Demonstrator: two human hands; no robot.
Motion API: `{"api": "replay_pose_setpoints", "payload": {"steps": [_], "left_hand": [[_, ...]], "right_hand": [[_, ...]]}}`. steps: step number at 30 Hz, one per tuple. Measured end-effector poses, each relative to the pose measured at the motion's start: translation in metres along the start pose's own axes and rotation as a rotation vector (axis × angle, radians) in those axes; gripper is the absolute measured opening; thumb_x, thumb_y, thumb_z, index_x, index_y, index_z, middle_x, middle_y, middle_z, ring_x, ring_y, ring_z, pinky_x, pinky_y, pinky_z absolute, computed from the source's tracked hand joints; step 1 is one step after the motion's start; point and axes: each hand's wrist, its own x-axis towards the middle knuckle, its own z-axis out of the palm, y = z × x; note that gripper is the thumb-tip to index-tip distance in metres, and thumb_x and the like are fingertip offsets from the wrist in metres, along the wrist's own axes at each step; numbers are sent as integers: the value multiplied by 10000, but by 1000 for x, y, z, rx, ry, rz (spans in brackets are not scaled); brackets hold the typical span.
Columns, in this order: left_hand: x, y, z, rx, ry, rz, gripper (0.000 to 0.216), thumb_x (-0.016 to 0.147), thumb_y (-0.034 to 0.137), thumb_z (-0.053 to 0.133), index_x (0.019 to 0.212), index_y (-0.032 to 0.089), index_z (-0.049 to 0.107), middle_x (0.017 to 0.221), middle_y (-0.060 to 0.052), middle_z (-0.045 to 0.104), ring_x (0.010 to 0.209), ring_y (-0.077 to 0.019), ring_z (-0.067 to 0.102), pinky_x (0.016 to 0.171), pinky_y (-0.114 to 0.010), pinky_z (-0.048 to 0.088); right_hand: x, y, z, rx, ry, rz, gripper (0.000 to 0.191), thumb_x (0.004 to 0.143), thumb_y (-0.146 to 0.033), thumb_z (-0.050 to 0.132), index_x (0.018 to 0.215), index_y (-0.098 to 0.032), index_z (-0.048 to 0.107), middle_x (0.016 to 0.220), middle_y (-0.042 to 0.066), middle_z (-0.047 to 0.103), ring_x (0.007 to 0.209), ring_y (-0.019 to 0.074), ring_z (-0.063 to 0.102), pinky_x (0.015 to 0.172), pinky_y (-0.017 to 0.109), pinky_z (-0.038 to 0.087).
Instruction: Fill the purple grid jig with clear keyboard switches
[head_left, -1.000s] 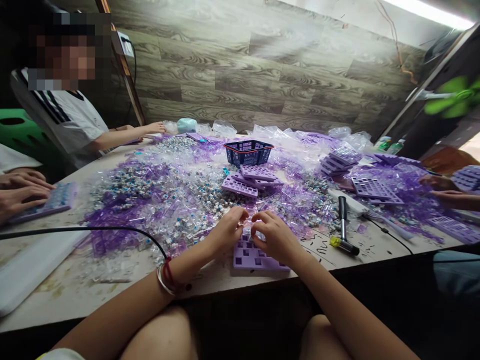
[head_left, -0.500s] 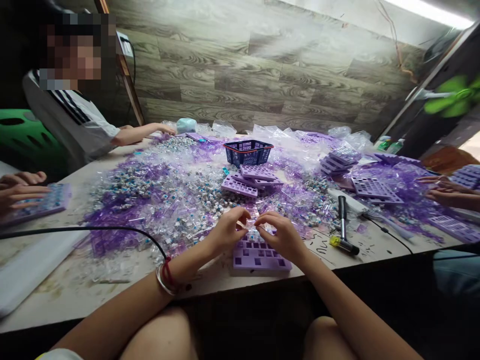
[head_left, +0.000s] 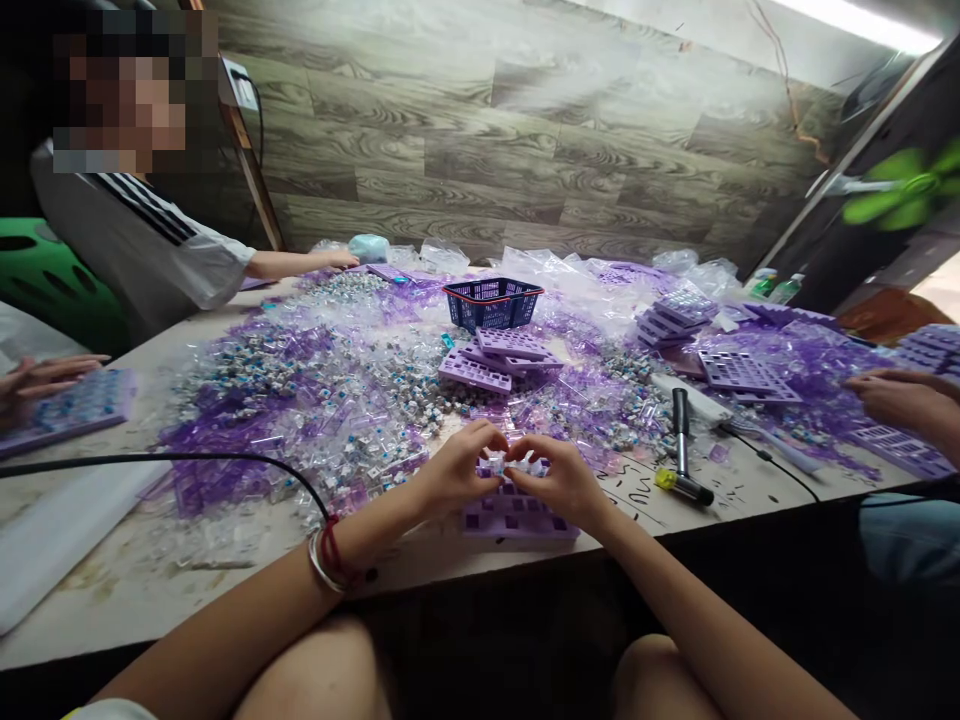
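A purple plate with square holes (head_left: 519,524) lies on the table in front of me, its far part hidden by my fingers. My left hand (head_left: 463,465) is at the plate's far left side, thumb and fingers curled together. From the other side my right hand (head_left: 564,482) meets it, fingertips bent down over the plate. Small whitish pieces show between and under the fingertips; I cannot make out which of them are held. Just beyond the hands spreads a heap of small white-and-blue switches (head_left: 424,400), mixed with clear and purple plastic pieces (head_left: 225,430).
Several purple plates (head_left: 476,368) are stacked ahead, before a dark blue basket (head_left: 493,303). A hammer (head_left: 681,440) lies to the right. A black cable (head_left: 187,458) crosses from the left. Co-workers' hands are at the left (head_left: 52,378) and right (head_left: 896,398) edges.
My hands have come down closer onto the far part of the plate, fingertips now bent over it. The co-worker's hand at the right has pulled in slightly; the left co-worker's hand has shifted.
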Motion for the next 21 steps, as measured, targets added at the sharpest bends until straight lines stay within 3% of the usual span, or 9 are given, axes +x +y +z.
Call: {"api": "replay_pose_setpoints", "payload": {"steps": [3, 6, 12, 21], "left_hand": [[0, 1, -5, 256, -19, 4, 177, 710, 190, 627, 877, 160, 574, 911, -48, 586, 897, -202, 521, 825, -349, 446], [-1, -2, -6, 369, -59, -23, 130, 753, 258, 618, 848, 170, 604, 896, -46, 592, 877, -208, 519, 810, -346, 432], [-1, -1, -5, 382, -72, -27, 100, 753, 249, 626, 812, 171, 604, 863, -35, 604, 865, -196, 545, 796, -310, 427], [-1, 2, -5, 381, -84, -17, 94, 740, 239, 646, 790, 174, 600, 860, -28, 620, 861, -189, 552, 786, -297, 435]], "right_hand": [[0, 4, -1, -69, -3, -76, 48, 758, -149, 633, 765, -197, 636, 809, 6, 692, 781, 161, 640, 749, 278, 472], [-1, 9, 1, -102, -5, -110, 71, 772, -138, 628, 773, -207, 644, 832, 12, 697, 811, 173, 641, 785, 305, 478], [-4, 12, 4, -125, 38, -148, 120, 770, -118, 641, 829, -220, 663, 866, 15, 707, 829, 181, 649, 785, 319, 496], [-2, 12, 5, -220, -7, -255, 158, 719, -70, 668, 804, -201, 641, 880, 20, 700, 840, 175, 644, 811, 321, 493]]}}
